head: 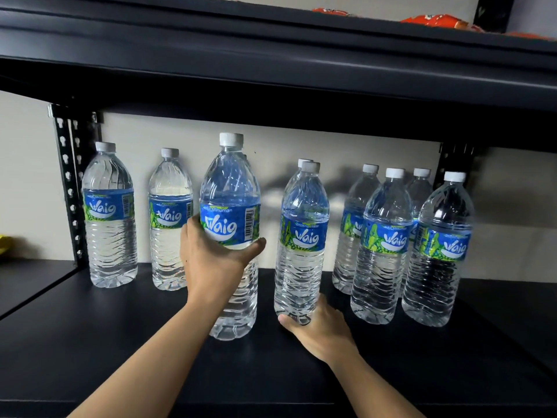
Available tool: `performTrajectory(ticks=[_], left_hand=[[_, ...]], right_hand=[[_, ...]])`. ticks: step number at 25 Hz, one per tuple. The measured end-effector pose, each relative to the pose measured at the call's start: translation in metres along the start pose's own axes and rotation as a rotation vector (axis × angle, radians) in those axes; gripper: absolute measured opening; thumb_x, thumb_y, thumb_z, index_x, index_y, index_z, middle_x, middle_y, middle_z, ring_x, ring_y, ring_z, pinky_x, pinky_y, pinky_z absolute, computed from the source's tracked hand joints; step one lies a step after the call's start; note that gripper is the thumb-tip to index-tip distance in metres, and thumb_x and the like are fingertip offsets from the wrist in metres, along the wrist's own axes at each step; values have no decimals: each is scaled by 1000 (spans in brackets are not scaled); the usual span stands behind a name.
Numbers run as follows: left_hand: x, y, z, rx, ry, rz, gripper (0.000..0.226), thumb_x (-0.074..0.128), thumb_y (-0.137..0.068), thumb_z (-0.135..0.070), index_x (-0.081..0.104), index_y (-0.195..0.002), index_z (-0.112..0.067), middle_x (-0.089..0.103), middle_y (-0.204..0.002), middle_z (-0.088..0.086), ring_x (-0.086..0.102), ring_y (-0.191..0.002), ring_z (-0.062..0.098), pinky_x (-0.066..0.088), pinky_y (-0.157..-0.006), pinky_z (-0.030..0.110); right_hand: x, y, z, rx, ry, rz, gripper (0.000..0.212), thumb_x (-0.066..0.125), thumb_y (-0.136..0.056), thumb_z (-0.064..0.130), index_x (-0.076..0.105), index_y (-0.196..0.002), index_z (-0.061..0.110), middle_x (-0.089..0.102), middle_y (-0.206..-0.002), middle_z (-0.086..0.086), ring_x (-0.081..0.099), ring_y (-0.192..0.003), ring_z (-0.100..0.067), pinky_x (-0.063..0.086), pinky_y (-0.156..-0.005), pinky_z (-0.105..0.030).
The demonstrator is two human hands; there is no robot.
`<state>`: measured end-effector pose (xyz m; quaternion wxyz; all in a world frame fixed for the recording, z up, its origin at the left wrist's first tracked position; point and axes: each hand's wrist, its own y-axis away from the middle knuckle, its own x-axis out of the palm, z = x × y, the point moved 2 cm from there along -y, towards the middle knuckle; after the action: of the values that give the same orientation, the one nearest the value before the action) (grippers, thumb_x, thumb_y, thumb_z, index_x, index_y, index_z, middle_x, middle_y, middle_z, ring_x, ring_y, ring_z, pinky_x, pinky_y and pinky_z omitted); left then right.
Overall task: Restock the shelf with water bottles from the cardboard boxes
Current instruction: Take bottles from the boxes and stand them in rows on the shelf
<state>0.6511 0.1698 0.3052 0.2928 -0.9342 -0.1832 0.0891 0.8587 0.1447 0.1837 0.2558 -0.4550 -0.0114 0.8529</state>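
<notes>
Left hand [211,260]: fingers and thumb wrapped round the mid-body of a Waig water bottle [230,182], just under the label; upright, base at the black shelf board [120,342], contact unclear. Right hand [319,330]: curled round the base of a second Waig bottle [303,245], upright, just right of the first. Front-right pair [384,245] stands on the board, another pair [354,224] close behind. One more cap [303,161] behind the second bottle. Two left bottles [110,218] near the back wall [301,140]. Upper shelf [271,64] carries orange packets [434,22].
</notes>
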Motion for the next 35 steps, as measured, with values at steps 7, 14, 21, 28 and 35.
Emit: performTrajectory(ticks=[7,14,21,28,35], left_hand=[[22,-3,30,20,-106,12,86,95,-53,-37,53,-122,-9,57,-114,9,52,-114,27,38,-95,30],[18,13,53,82,-81,168,114,97,-51,-32,35,-145,-13,44,-139,0,38,-133,18,28,-109,22],[8,43,109,-203,-177,340,91,96,-43,-45,49,-118,-25,57,-115,-5,55,-114,17,47,-99,34],[26,25,112,-205,-218,303,97,94,-55,-44,46,-131,-9,53,-127,6,48,-125,25,41,-101,34],[22,18,126,-174,-175,380,100,96,-51,-40,47,-134,-15,55,-125,0,51,-123,19,43,-106,35]], right_hand=[[2,-4,-3,43,-56,55,75,63,-63,77,44,-114,25,65,-116,9,50,-126,-25,39,-108,-40],[1,-3,-2,39,-41,73,91,60,-60,82,43,-127,23,60,-130,5,50,-127,-27,42,-105,-39],[-4,1,1,-5,-96,3,84,63,-66,79,37,-130,32,57,-131,10,54,-121,-23,47,-96,-36],[-3,3,2,-35,-67,-23,77,62,-71,76,39,-126,28,59,-132,6,56,-121,-28,47,-98,-37],[-5,3,4,-20,-80,-25,75,63,-69,76,42,-124,29,61,-128,6,58,-119,-26,48,-97,-36]])
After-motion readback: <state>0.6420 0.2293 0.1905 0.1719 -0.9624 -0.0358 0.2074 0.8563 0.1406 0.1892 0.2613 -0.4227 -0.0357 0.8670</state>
